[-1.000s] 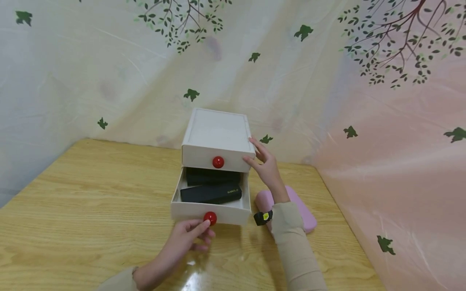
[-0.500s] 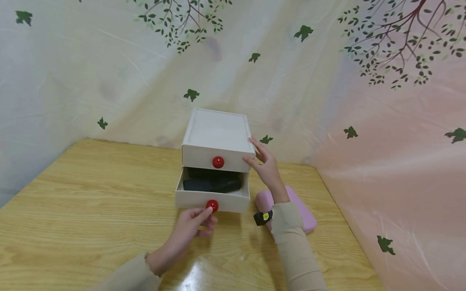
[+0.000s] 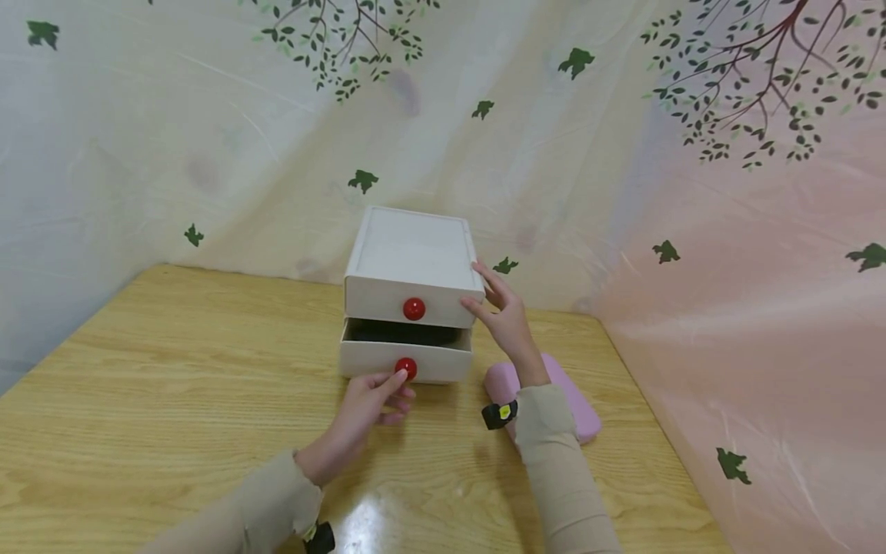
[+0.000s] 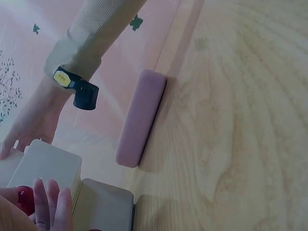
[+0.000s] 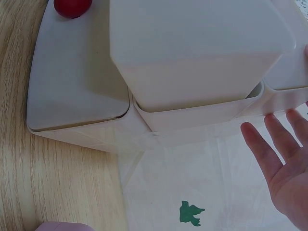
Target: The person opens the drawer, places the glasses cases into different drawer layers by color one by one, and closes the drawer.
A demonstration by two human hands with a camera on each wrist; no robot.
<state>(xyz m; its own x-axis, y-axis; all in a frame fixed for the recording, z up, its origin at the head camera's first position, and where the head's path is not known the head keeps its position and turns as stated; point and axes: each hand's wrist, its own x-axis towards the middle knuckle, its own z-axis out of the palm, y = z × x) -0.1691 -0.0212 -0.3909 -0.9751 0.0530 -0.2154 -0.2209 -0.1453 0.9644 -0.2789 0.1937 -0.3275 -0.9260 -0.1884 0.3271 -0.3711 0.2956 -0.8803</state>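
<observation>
A white drawer cabinet (image 3: 418,248) with red ball knobs stands towards the back of the table. Its middle drawer (image 3: 367,359) is partly pulled out, while the top drawer (image 3: 374,295) and, in the right wrist view, the bottom drawer (image 5: 77,72) are closed. My left hand (image 3: 360,412) pinches the middle drawer's red knob (image 3: 408,364) between thumb and finger. Dark contents (image 3: 404,332) show through the drawer's gap, mostly hidden. My right hand (image 3: 508,323) rests its extended fingers on the right side of the cabinet's top tier, thumb at the front corner.
A pink rounded case (image 3: 569,402) lies on the wooden table (image 3: 173,431), right of the cabinet and partly behind the right forearm. A printed curtain (image 3: 277,154) hangs behind the table and along its right side.
My left hand has pushed the middle drawer inward, away from me, so the black boxes inside are now mostly covered. My right hand has stayed on the cabinet.
</observation>
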